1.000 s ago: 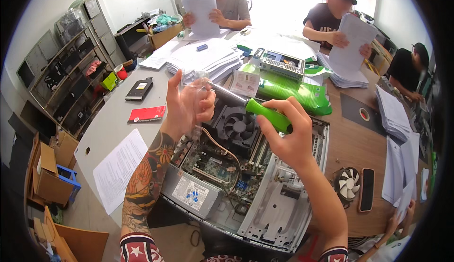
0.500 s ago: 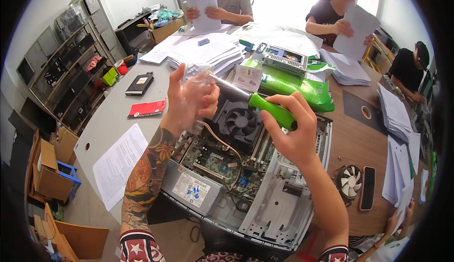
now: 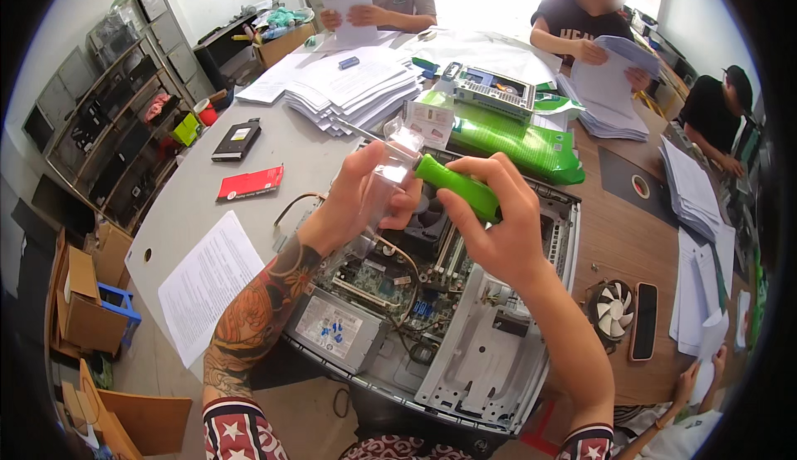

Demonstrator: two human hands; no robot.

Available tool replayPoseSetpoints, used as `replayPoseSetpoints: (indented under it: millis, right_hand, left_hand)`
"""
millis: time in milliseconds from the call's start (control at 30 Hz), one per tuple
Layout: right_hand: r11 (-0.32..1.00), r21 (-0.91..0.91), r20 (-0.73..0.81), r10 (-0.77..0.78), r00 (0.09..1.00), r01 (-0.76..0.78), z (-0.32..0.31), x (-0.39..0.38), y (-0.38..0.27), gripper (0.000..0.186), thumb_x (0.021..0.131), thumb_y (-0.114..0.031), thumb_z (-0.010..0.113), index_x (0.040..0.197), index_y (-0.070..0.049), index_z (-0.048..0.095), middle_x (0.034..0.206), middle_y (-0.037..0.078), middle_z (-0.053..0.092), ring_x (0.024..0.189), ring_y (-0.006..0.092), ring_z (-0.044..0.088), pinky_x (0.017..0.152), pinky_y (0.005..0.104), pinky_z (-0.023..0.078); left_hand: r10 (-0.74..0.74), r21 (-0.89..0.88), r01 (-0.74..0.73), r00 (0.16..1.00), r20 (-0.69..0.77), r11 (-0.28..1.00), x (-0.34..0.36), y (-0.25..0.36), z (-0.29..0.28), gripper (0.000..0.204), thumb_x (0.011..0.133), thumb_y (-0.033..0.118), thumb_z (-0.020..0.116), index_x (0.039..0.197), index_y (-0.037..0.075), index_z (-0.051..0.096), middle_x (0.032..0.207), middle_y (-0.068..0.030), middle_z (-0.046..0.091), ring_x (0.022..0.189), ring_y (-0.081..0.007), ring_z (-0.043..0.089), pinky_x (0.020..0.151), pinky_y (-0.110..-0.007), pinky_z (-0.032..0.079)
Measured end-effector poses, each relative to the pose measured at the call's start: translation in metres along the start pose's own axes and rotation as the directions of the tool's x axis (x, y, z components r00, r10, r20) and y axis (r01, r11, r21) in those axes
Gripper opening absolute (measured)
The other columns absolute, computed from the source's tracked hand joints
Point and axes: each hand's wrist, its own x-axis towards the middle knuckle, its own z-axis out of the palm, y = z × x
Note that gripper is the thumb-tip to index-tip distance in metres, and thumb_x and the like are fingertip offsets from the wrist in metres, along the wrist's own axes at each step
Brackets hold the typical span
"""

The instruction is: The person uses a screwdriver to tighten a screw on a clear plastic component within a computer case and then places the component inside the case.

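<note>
Holding clear package (image 3: 385,184), left hand (image 3: 347,203); computer case (image 3: 484,364) containing circuit board (image 3: 378,273).

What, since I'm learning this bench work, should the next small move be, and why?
Perhaps steady the clear plastic in the left hand before the right hand shifts the green-handled tool: the handle's front end is right by the plastic, and both are above the open computer case, where a slip might hit the exposed board.
</note>
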Motion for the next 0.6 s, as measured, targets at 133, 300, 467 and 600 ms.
replayPoseSetpoints:
  millis: [133,300,467,600]
  right_hand:
    - [0.948,0.160,0.157,0.252,0.955,-0.276,-0.002,-0.004,0.000,0.016,0.090,-0.016,0.068,0.099,-0.004,0.063,0.065,0.007,0.058,0.052,0.0161,0.055,0.051,0.0294,0.043]
    - [0.965,0.100,0.057,0.236,0.970,-0.241,-0.004,-0.002,0.000,0.013,0.091,-0.017,0.066,0.094,-0.004,0.064,0.056,0.004,0.056,0.047,0.0118,0.051,0.047,0.0271,0.039]
    - [0.976,0.061,-0.003,0.209,0.978,-0.208,-0.005,-0.001,-0.001,0.013,0.089,-0.016,0.068,0.090,-0.004,0.065,0.056,0.004,0.056,0.047,0.0106,0.052,0.047,0.0260,0.039]
    - [0.976,0.081,-0.065,0.209,0.976,-0.204,-0.007,0.001,-0.002,0.011,0.087,-0.015,0.068,0.089,-0.004,0.065,0.056,0.004,0.057,0.047,0.0096,0.053,0.048,0.0253,0.040]
  left_hand:
    - [0.005,-0.069,-0.013,0.994,-0.112,0.997,-0.003,0.005,0.012,0.072,0.086,0.073,0.040,0.105,0.005,0.054,0.068,-0.0032,0.041,0.057,-0.0123,0.039,0.044,-0.026,0.031]
    - [0.051,-0.193,-0.062,0.997,-0.065,0.979,-0.001,0.014,-0.014,0.083,0.080,0.083,0.034,0.108,0.007,0.053,0.066,-0.0029,0.039,0.048,-0.0132,0.031,0.045,-0.026,0.025]
    - [0.095,-0.260,-0.138,0.981,-0.171,0.956,0.000,0.016,-0.023,0.082,0.079,0.085,0.033,0.104,0.009,0.052,0.064,-0.0004,0.036,0.043,-0.0123,0.030,0.045,-0.027,0.025]
    - [0.206,-0.312,-0.265,0.956,-0.209,0.913,-0.005,0.026,-0.044,0.081,0.079,0.085,0.033,0.101,0.009,0.051,0.064,0.0014,0.035,0.042,-0.0111,0.029,0.045,-0.027,0.025]
